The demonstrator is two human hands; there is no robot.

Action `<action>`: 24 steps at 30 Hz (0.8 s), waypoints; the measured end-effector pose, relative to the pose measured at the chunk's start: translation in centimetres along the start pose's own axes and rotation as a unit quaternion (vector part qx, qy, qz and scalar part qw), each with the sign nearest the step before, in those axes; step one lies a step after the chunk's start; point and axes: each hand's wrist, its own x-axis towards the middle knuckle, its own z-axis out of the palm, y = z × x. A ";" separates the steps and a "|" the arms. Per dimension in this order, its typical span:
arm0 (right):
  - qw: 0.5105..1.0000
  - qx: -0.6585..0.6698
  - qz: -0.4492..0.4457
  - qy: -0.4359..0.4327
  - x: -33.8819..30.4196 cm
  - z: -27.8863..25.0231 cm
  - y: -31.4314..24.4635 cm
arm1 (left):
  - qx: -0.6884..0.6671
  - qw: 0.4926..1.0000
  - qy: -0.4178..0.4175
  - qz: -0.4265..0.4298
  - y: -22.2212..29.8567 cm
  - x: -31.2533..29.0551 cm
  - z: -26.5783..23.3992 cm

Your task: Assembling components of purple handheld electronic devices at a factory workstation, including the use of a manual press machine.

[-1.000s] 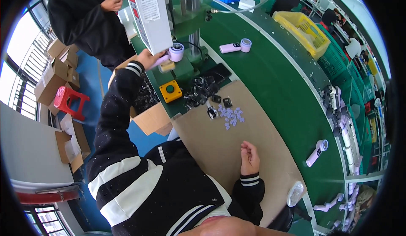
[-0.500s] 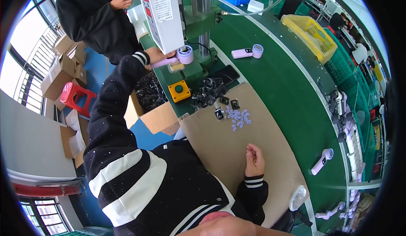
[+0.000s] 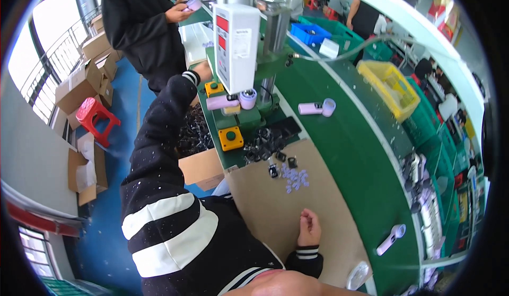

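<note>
My left hand (image 3: pixel 202 72) reaches out to the far yellow button box (image 3: pixel 213 88) beside the press; its fingers are mostly hidden. Under the press's white control box (image 3: pixel 236 49), a lilac handheld device with a round head (image 3: pixel 217 103), like a small fan, lies on the fixture without a hand on it. Above the cardboard sheet (image 3: pixel 260 200), my right hand (image 3: pixel 309 228) is loosely closed with its fingers curled; whatever is inside, if anything, does not show. Beyond it lie small lilac pieces (image 3: pixel 296 178) and black parts (image 3: pixel 265 145).
A nearer yellow button box (image 3: pixel 231 138) stands by the fixture. More lilac devices lie on the green belt (image 3: pixel 318 107), and a clear plastic piece (image 3: pixel 358 276) is near my right sleeve. At left are an open carton (image 3: pixel 201 168) and red stool (image 3: pixel 95 116). Another person (image 3: pixel 143 25) stands beyond the press.
My left hand has let go of the lilac device, leaving it on the fixture, and moved to the far button box. The view has shifted; my right hand stays over the cardboard.
</note>
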 end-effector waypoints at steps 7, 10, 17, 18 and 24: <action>1.000 0.023 0.003 0.005 0.2 0.1 -0.1 | -0.509 0.832 0.208 -0.079 14.4 9.9 -13.5; 0.999 0.030 0.004 0.017 0.2 -0.1 -0.3 | -0.513 0.829 0.216 -0.057 21.7 12.2 -13.4; 1.000 -0.002 -0.015 0.012 0.4 -0.3 0.6 | -0.474 0.853 0.201 -0.085 25.0 12.5 -15.5; 1.000 0.000 -0.019 0.014 0.6 -0.3 0.6 | -0.473 0.857 0.188 -0.079 24.4 13.2 -15.9; 0.999 -0.032 -0.027 0.006 0.0 -0.4 0.1 | -0.485 0.855 0.156 -0.095 24.2 13.4 -16.0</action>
